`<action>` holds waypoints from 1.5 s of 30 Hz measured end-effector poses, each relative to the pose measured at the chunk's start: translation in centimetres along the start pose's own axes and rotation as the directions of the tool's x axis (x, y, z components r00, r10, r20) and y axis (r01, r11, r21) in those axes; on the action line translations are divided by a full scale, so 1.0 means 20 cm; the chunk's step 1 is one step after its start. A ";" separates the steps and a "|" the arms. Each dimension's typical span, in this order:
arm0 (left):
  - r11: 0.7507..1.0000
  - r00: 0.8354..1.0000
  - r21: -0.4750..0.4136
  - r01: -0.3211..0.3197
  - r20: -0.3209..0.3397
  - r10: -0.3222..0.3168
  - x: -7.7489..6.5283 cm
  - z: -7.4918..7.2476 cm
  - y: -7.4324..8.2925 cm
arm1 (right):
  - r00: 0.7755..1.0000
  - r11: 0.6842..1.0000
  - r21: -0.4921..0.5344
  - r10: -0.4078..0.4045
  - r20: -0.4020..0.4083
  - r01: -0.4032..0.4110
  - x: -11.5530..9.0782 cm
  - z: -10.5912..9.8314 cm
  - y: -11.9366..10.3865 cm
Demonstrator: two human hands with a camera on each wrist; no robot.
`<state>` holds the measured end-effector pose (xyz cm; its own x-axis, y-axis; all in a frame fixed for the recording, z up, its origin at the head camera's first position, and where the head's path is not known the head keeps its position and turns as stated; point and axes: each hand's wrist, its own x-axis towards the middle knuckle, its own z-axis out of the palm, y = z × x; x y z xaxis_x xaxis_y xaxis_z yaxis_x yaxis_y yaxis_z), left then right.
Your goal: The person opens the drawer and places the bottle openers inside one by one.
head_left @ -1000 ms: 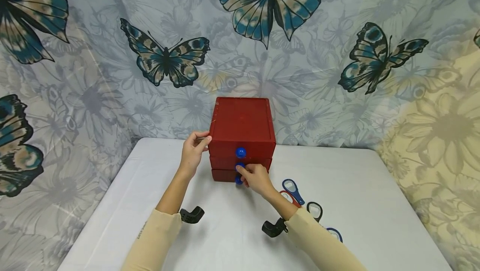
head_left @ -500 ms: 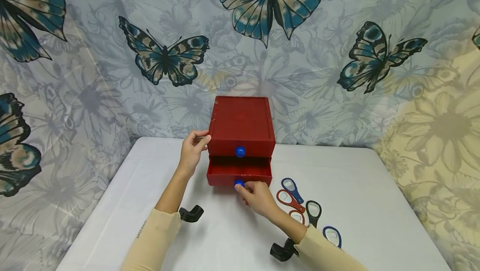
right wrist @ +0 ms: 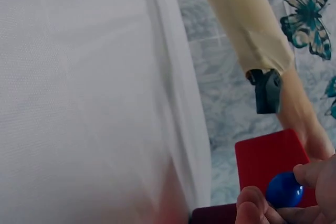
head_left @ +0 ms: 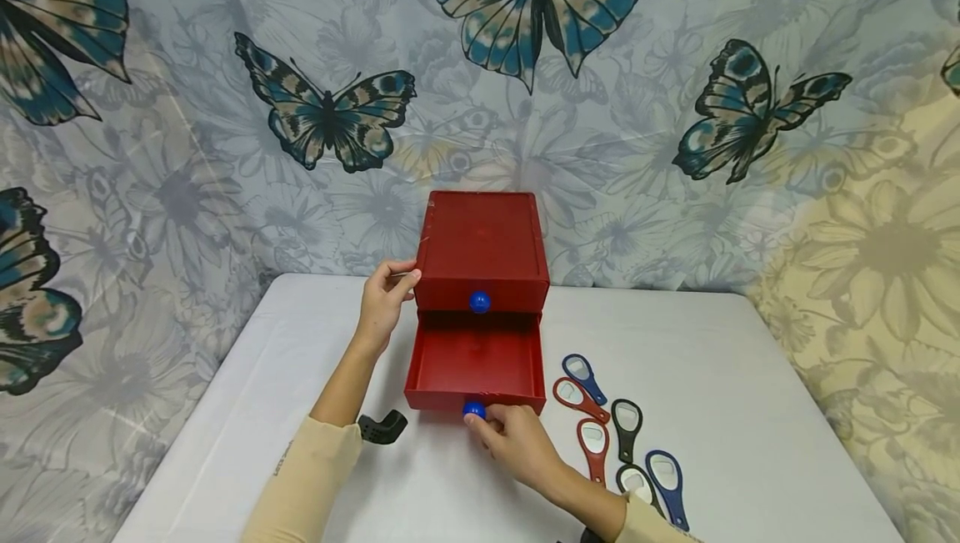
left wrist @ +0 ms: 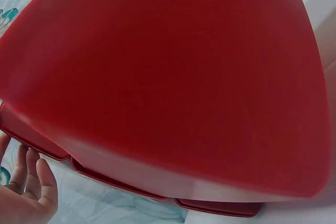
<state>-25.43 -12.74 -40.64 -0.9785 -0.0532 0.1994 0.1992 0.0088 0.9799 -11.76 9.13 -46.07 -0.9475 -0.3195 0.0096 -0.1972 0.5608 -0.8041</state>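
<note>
A small red drawer chest (head_left: 483, 234) stands on the white table, its middle drawer (head_left: 476, 359) pulled out, showing a bare red floor. My right hand (head_left: 521, 443) pinches that drawer's blue knob (right wrist: 285, 190) between thumb and fingers. My left hand (head_left: 384, 305) rests at the chest's left side, thumb near the front corner. In the left wrist view the left hand (left wrist: 31, 195) shows at the lower left with relaxed fingers, while a red plastic surface (left wrist: 173, 77) fills most of the frame. The upper drawer's blue knob (head_left: 480, 302) is in place. The open drawer hides the lowest one.
Right of the drawer lie several flat, ring-headed tools with short handles, among them a red one (head_left: 594, 447), a black one (head_left: 626, 430) and a blue one (head_left: 666, 485). A butterfly-print cloth (head_left: 622, 218) hangs behind the white table (head_left: 667, 334).
The middle drawer has slid out toward me, from closed to well open, with my right hand on its knob. My left hand stays at the chest's side. More ring-headed tools are uncovered.
</note>
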 end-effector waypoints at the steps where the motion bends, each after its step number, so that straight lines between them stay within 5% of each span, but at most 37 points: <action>1: 1.000 1.000 0.000 0.001 -0.003 -0.001 0.00 0.00 0.00 | 1.000 1.000 0.003 -0.002 0.002 0.002 0.00 0.00 0.00; 30: 0.999 0.999 -0.021 0.032 -0.001 -0.032 0.00 0.00 0.00 | 0.997 0.998 0.006 -0.054 -0.061 0.055 -0.03 0.01 0.01; 36: 0.999 0.999 0.000 0.038 0.010 -0.038 -0.05 0.01 0.11 | 0.997 0.999 0.002 -0.051 -0.052 0.051 -0.03 0.01 0.00; 45: 1.000 1.000 -0.019 0.008 -0.010 -0.008 -0.01 0.01 0.00 | 0.999 1.000 0.022 -0.016 -0.037 0.017 -0.03 0.01 0.01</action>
<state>-25.26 -12.56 -40.67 -0.9795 -0.0632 0.1915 0.1925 -0.0102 0.9812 -11.15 9.33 -46.34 -0.9531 -0.2995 0.0445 -0.2073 0.5385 -0.8167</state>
